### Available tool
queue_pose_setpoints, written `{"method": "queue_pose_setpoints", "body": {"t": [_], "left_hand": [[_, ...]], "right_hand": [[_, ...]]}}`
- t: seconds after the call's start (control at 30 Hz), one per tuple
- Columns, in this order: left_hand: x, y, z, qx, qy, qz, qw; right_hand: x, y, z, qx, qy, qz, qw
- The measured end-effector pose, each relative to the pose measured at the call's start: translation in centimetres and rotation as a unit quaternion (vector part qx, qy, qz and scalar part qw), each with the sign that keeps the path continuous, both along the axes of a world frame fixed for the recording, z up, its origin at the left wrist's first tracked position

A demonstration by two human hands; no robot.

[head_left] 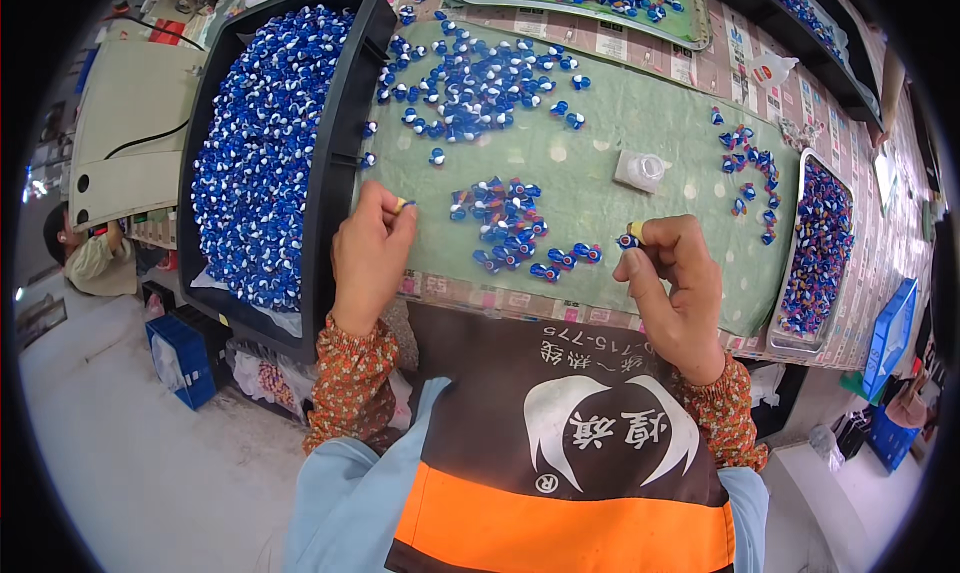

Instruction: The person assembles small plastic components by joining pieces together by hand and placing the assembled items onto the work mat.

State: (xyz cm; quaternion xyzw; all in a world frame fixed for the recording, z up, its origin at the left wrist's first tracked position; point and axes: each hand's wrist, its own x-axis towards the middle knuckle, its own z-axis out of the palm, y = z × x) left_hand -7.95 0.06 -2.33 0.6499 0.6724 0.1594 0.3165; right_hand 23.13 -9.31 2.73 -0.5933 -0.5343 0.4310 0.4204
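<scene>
Left hand [368, 255] pinches a small yellowish piece, perhaps a cap; right hand [675, 273] pinches a blue-white bead [627, 240]; loose beads [510, 225] lie between, black bin [335, 163] left.

- Black bin [335, 173], long and deep, heaped with blue-and-white caps; just left of the left hand.
- Green mat [640, 143], spotted, spread under and ahead of both hands.
- Small clear plastic tub [640, 170], ahead of the right hand, set apart from the loose pieces.
- Metal tray [793, 263] of mixed blue, red and white pieces; right of the right hand.
- Green tray [690, 28] with blue pieces; far ahead, at the table's back edge.
- Blue crate [180, 358], on the floor, below and left of the left hand.
</scene>
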Motion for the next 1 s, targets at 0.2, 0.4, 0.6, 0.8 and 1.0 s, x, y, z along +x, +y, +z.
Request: {"method": "queue_pose_setpoints", "body": {"t": [0.2,0.4,0.6,0.8,1.0], "left_hand": [[0.5,1.3,0.3,-0.001,0.039,-0.012,0.999],[1.0,1.7,-0.3,0.06,0.127,0.03,0.99],[0.2,0.4,0.3,-0.144,-0.392,0.095,0.904],[0.8,-1.1,0.4,-0.382,-0.797,0.084,0.46],[1.7,-2.0,0.2,-0.423,-0.811,0.089,0.393]], "right_hand": [[0.3,-0.2,-0.2,-0.001,-0.002,0.001,1.0],[0.3,-0.5,-0.4,-0.001,0.001,0.008,1.0],[0.5,-0.5,-0.7,-0.001,0.003,-0.006,1.0],[0.3,-0.3,-0.8,-0.006,-0.005,0.009,1.0],[0.3,-0.3,-0.8,-0.013,0.003,0.011,1.0]]}}
